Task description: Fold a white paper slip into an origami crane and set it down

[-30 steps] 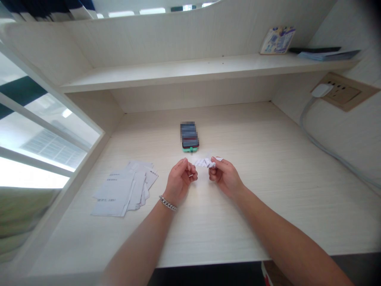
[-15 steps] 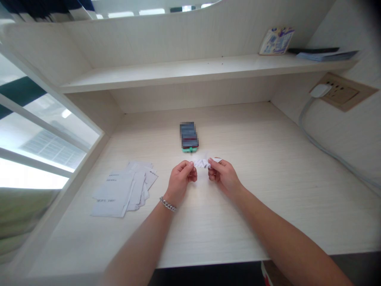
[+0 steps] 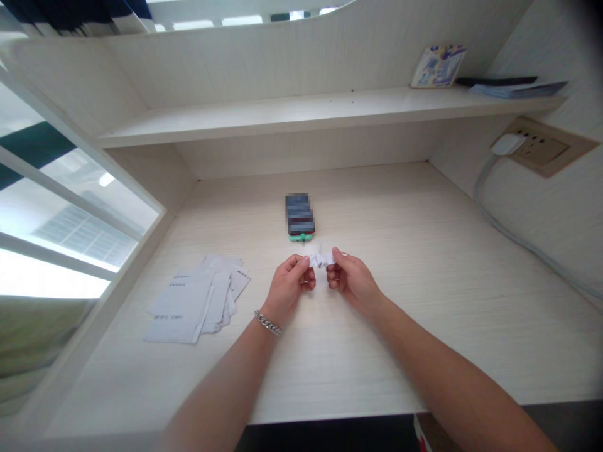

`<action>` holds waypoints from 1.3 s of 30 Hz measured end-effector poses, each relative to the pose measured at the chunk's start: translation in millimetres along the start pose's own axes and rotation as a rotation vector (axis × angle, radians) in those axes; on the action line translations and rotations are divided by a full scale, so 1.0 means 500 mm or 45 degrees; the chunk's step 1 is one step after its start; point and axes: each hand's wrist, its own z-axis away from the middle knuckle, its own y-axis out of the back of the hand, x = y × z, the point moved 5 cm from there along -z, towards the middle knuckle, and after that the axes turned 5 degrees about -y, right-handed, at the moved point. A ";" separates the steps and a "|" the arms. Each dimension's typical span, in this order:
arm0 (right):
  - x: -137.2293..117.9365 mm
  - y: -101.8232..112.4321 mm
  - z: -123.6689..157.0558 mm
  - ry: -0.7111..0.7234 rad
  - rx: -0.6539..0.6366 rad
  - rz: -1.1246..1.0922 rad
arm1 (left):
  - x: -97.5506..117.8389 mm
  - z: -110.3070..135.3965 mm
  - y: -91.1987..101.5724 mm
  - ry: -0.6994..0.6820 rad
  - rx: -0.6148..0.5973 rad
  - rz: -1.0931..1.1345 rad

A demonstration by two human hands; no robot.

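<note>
Two hands, both pinching the same thing: the left hand [image 3: 287, 290] and right hand [image 3: 353, 279] are curled loosely, not clenched into fists, with the fingertips closed on opposite ends of a small folded white paper [image 3: 321, 258]. The paper's pleated and crumpled, and it sits in the short gap between the hands, held up just off the desk as far as I can tell. There's a chain bracelet [image 3: 267, 323] on the left wrist. Right past the paper, just ahead of the hands, a phone [image 3: 300, 216] lies flat on the pale wood-grain desk [image 3: 400, 351], its surface pixelated, with a mint green piece [image 3: 301, 237] at the end nearest the hands. Off to the left of the left hand there's a messy, overlapping pile of printed paper sheets [image 3: 193, 300], close but not touching. Farther out, a white plug [image 3: 506, 144] sits in a wall socket panel [image 3: 541, 145] on the right, with its grey cable [image 3: 499, 220] running down the wall. Up on the shelf [image 3: 301, 119] above the desk, a colorful booklet [image 3: 438, 66] leans against the back.
</note>
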 end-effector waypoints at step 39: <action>-0.071 -0.011 0.057 0.890 0.506 1.098 | -0.015 -0.005 0.004 0.030 0.111 -0.077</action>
